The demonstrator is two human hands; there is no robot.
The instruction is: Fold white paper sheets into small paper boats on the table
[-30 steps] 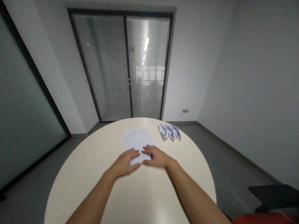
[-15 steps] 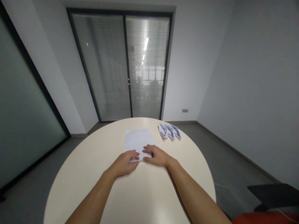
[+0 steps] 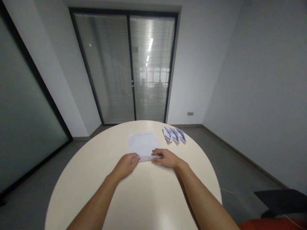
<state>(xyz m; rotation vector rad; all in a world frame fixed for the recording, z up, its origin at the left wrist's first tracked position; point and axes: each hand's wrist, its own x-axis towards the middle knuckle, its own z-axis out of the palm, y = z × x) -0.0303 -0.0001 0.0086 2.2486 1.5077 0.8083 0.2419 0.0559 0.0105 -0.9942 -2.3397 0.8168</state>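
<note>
A sheet of white paper (image 3: 143, 143) lies on the round table, its near edge lifted and turned up in a narrow strip. My left hand (image 3: 126, 163) is closed on the left end of that strip, the thumb in front and the fingers behind. At the right end, my right hand (image 3: 166, 157) pinches the same edge between thumb and fingers, and part of the paper's right side is hidden under it. Beyond my right hand, several folded white paper pieces (image 3: 174, 135) rest in an overlapping row.
The cream round table (image 3: 91, 179) fills the middle of the view. Past its far edge stand glass panels with blinds (image 3: 151, 102). A dark chair part (image 3: 280, 199) and something red (image 3: 271, 224) are at the lower right.
Both hands have moved apart along the paper's near edge, left hand leftward and right hand rightward. The edge strip between them is now raised and visible. The folded pieces have stayed put.
</note>
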